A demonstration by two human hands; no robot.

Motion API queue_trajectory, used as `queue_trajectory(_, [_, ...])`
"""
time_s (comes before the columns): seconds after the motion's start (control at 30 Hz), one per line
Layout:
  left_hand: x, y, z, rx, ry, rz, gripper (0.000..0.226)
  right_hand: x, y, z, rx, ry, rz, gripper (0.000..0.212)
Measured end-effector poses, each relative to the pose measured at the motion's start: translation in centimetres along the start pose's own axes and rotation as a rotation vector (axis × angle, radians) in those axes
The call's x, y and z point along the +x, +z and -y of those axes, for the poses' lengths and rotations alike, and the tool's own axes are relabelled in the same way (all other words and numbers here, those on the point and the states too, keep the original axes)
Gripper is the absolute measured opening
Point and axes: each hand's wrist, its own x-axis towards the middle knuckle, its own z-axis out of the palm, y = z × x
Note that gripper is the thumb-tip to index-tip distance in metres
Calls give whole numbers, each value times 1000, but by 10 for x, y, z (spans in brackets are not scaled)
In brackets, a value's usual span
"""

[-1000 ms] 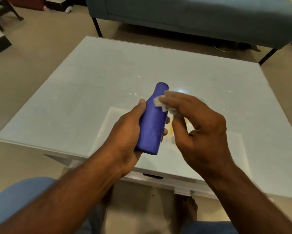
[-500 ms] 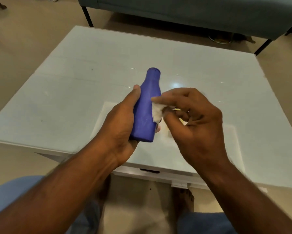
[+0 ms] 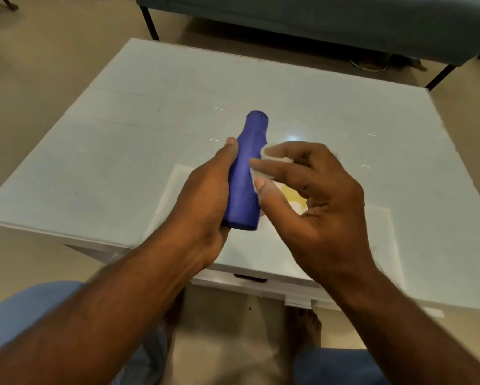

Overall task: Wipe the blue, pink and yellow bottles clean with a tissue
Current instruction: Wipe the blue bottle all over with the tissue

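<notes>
While the left hand [image 3: 202, 198] wraps its grip round the lower body of the blue bottle [image 3: 245, 173], thumb lying along the bottle's left side and fingers curled out of sight behind it, the bottle is held up in the air above the near half of the white tabletop [image 3: 122, 151], tilted so its narrow neck and cap point away from the person and its flat base points back towards them. Just to the right of the bottle, the right hand [image 3: 316, 195] pinches a small white tissue [image 3: 275, 159] between its thumb and first fingers, and the wad sits against the bottle's right flank about where the shoulder narrows into the neck. The other fingers of that hand are loosely bent and spread, clear of the bottle. Directly below and to the right of the bottle, mostly covered by the right hand, a patch of yellow [image 3: 291, 195] shows on the tabletop; I cannot tell what it is. Beneath the bottle a paler rectangle [image 3: 175, 190] is set into the tabletop's surface. Beyond the bottle, past the far edge of the tabletop, stands a grey-blue sofa [image 3: 316, 18] on thin dark legs, with beige floor [image 3: 52, 65] around it. On the near side of the bottle, under both forearms, the person's knees in blue cloth [image 3: 24, 309] and bare feet [image 3: 305, 323] on the floor are visible.
</notes>
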Motion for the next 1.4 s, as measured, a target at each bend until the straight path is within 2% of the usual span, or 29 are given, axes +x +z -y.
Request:
queue_trajectory(0.1, [0,0,2,41,3,7,28,5,-5,-3,39,42,-55,19])
queue_trajectory(0.2, [-1,4,6,72,-15,13,27,9,-7,-8,33,137,-139,27])
queue_trajectory(0.27, [0,5,8,63,-19,-2,26,8,-6,-7,30,166,-128,31])
queue_trajectory(0.4, [-1,4,5,-35,-44,-37,27,5,-5,-2,32,151,-21,19])
queue_trajectory(0.57, [-3,8,3,-38,-71,2,38,13,-8,-11,-6,188,-142,16])
queue_trajectory(0.67, [-4,8,2,-58,-58,-31,49,6,-1,-5,7,108,-13,11])
queue_trajectory(0.8, [-3,-1,-5,-141,-121,-70,52,-5,3,5,-46,-112,179,23])
queue_trajectory(0.9, [-6,0,-3,-109,-115,-34,40,1,-1,0,38,46,70,26])
queue_trajectory(1.0, [-8,6,2,-77,-123,5,35,10,-8,-5,17,167,-56,22])
queue_trajectory(1.07, [-7,6,2,-75,-117,4,37,9,-7,-4,19,135,-27,18])
queue_trajectory(1.2, [-4,2,0,-86,-146,21,46,-7,4,9,-20,-115,187,20])
queue_trajectory(1.27, [-4,2,3,-43,-137,39,45,-4,3,6,-30,-96,144,19])
queue_trajectory(1.4, [-10,6,8,69,-120,92,35,12,-11,-7,-56,61,-61,15])
